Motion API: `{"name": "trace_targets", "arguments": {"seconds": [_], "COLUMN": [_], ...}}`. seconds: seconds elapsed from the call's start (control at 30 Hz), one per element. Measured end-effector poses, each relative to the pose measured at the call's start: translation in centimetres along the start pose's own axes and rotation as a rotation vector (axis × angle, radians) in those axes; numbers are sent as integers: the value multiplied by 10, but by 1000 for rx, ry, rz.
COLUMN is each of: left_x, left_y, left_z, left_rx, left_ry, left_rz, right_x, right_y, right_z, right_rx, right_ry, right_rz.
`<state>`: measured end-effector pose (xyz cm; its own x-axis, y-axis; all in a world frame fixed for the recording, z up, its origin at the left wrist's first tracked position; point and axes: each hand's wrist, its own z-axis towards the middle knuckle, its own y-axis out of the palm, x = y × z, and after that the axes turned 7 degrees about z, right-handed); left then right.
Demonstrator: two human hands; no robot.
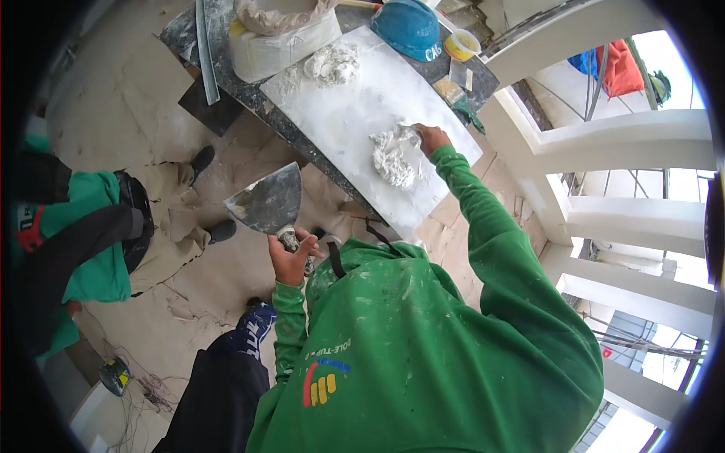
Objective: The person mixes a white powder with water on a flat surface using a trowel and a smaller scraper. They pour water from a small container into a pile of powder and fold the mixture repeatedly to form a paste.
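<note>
My left hand (291,260) is wrapped round the handle of a wide putty knife (268,198), held off the near-left edge of the table with its broad grey blade upward. White residue marks the blade. My right hand (433,140) reaches over a white board (362,98) to the far side of a mound of wet white plaster (394,157). Its fingers are closed at the mound's edge; what they grip, if anything, is hidden by the hand and plaster. Toward the board's far end lies a second, rougher plaster heap (332,65).
On the dark table (302,143) stand an opened white sack (283,47), a blue hard hat (406,29), a yellow-and-white tub (461,45) and a brush (450,90). A metal strip (205,53) overhangs its left edge. A person in green (98,234) is at left; cables (155,391) lie on the floor.
</note>
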<state>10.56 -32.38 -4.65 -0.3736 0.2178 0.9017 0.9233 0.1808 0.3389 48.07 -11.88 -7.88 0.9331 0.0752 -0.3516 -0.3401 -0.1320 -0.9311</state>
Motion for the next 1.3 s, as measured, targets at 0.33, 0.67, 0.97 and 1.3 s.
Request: {"name": "trace_targets", "arguments": {"seconds": [0.33,0.67,0.97,1.3], "left_x": [2,5,7,-10], "left_y": [3,5,14,8], "left_z": [2,3,11,12], "left_rx": [-26,-50,-120,-96], "left_ry": [39,20,36,-39], "left_rz": [3,27,44,63], "right_x": [-2,-16,-43,139], "right_y": [-6,-4,8,75], "right_z": [5,-12,-48,-175], "right_rx": [-35,-135,-241,355], "right_ry": [38,-23,-52,758], "right_rz": [-21,-37,39,1083]}}
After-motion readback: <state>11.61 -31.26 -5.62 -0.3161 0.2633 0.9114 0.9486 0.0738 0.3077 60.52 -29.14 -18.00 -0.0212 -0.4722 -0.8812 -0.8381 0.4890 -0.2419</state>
